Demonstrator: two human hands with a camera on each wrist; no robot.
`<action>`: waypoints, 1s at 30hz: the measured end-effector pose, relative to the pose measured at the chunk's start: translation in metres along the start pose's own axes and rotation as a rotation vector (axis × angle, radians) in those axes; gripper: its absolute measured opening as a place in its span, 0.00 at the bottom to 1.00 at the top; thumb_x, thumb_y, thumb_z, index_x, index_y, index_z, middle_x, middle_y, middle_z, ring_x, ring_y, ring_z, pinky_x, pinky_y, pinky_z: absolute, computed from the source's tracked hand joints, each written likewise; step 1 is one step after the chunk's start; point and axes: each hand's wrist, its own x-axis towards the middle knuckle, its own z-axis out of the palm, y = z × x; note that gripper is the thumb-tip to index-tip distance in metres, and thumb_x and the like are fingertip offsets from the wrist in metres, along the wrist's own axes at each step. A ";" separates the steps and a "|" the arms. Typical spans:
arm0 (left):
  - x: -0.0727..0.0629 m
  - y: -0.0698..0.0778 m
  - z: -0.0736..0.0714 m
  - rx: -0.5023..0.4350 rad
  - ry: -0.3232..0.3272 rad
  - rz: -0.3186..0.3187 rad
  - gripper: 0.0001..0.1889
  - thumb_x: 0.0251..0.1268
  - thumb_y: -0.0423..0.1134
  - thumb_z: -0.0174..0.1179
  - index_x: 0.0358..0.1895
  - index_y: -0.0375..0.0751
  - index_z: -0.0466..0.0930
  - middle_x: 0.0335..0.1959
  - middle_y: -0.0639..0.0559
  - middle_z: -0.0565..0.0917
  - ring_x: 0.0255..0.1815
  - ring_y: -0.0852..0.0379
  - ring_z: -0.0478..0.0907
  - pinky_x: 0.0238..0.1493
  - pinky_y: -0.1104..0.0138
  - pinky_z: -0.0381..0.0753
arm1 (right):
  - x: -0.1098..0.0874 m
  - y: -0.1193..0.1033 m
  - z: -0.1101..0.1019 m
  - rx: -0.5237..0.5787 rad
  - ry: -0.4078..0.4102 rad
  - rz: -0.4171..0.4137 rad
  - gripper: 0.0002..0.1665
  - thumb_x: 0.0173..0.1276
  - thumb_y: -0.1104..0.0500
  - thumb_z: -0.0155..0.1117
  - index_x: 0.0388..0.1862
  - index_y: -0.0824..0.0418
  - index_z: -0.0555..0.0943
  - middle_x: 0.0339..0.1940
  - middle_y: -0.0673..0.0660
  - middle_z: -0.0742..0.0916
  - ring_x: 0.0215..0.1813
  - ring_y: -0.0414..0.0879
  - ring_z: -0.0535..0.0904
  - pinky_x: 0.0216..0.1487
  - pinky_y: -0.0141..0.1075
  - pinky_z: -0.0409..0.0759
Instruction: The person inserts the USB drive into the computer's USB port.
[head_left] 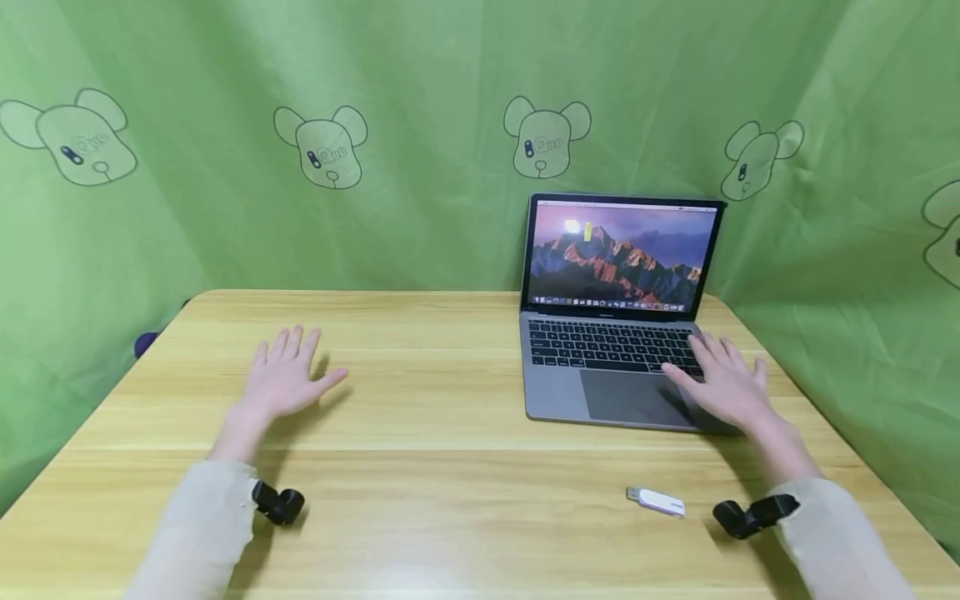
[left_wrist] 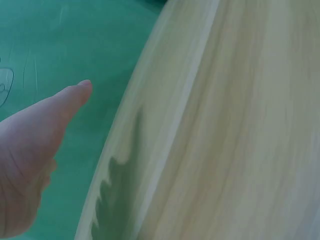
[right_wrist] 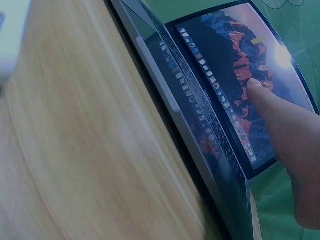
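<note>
An unfolded grey laptop (head_left: 555,396) stands at the back right of the table, its screen (head_left: 622,258) lit with a mountain picture. My right hand (head_left: 723,383) hovers over the right front part of its keyboard side, fingers spread and holding nothing. In the right wrist view the thumb (right_wrist: 280,115) overlaps the screen. On the left, my left hand (head_left: 285,379) is held above the bare wood with spread fingers, its shadow (left_wrist: 117,195) falling on the table. A white USB stick (head_left: 660,502) lies in front of the laptop, left of the right wrist.
The light wooden table (head_left: 420,500) fills the lower view. A green curtain (head_left: 435,225) printed with bear heads hangs behind it and along the sides. Black cameras (head_left: 279,503) are strapped at both wrists. Something dark purple (head_left: 145,343) shows beyond the table's left edge.
</note>
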 end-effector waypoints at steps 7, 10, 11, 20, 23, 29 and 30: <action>0.015 0.031 0.004 -0.094 -0.005 0.049 0.51 0.61 0.68 0.43 0.71 0.28 0.40 0.71 0.31 0.43 0.71 0.33 0.37 0.67 0.42 0.32 | -0.005 0.014 -0.003 0.091 0.025 0.022 0.55 0.68 0.34 0.42 0.70 0.76 0.41 0.67 0.80 0.50 0.67 0.75 0.41 0.59 0.71 0.36; 0.021 0.049 0.007 -0.160 -0.003 0.089 0.52 0.60 0.67 0.48 0.71 0.26 0.40 0.72 0.32 0.45 0.71 0.34 0.40 0.68 0.44 0.37 | -0.007 0.022 -0.006 0.173 0.003 0.045 0.56 0.69 0.35 0.43 0.69 0.78 0.37 0.67 0.82 0.48 0.66 0.76 0.41 0.60 0.70 0.41; 0.023 0.056 0.008 -0.184 -0.006 0.104 0.52 0.60 0.66 0.49 0.71 0.26 0.40 0.72 0.32 0.45 0.71 0.34 0.41 0.69 0.45 0.38 | -0.009 0.024 -0.007 0.203 -0.010 0.052 0.56 0.69 0.35 0.44 0.69 0.78 0.36 0.66 0.82 0.46 0.66 0.77 0.40 0.60 0.69 0.42; 0.035 0.118 0.023 -0.502 -0.123 0.196 0.54 0.57 0.61 0.57 0.72 0.31 0.34 0.73 0.37 0.40 0.73 0.44 0.41 0.70 0.56 0.42 | -0.030 0.048 -0.011 0.431 -0.142 0.050 0.52 0.72 0.41 0.44 0.69 0.74 0.29 0.67 0.81 0.44 0.65 0.78 0.39 0.58 0.70 0.44; 0.040 0.136 0.030 -0.573 -0.152 0.186 0.55 0.57 0.61 0.58 0.73 0.34 0.33 0.74 0.40 0.41 0.73 0.45 0.43 0.70 0.58 0.44 | -0.037 0.056 -0.011 0.451 -0.151 0.016 0.51 0.72 0.44 0.46 0.69 0.75 0.30 0.67 0.82 0.46 0.65 0.78 0.40 0.58 0.71 0.45; 0.042 0.171 0.041 -0.684 -0.198 0.172 0.54 0.56 0.57 0.61 0.73 0.36 0.35 0.73 0.40 0.46 0.72 0.45 0.48 0.69 0.56 0.48 | -0.043 0.061 -0.009 0.422 -0.172 -0.028 0.50 0.71 0.47 0.49 0.69 0.78 0.36 0.66 0.83 0.52 0.65 0.79 0.44 0.57 0.70 0.49; 0.042 0.175 0.042 -0.697 -0.206 0.175 0.53 0.56 0.57 0.61 0.73 0.36 0.35 0.73 0.39 0.47 0.71 0.45 0.49 0.69 0.56 0.49 | -0.043 0.061 -0.008 0.413 -0.178 -0.024 0.50 0.71 0.47 0.50 0.69 0.79 0.37 0.66 0.82 0.52 0.65 0.78 0.44 0.57 0.70 0.49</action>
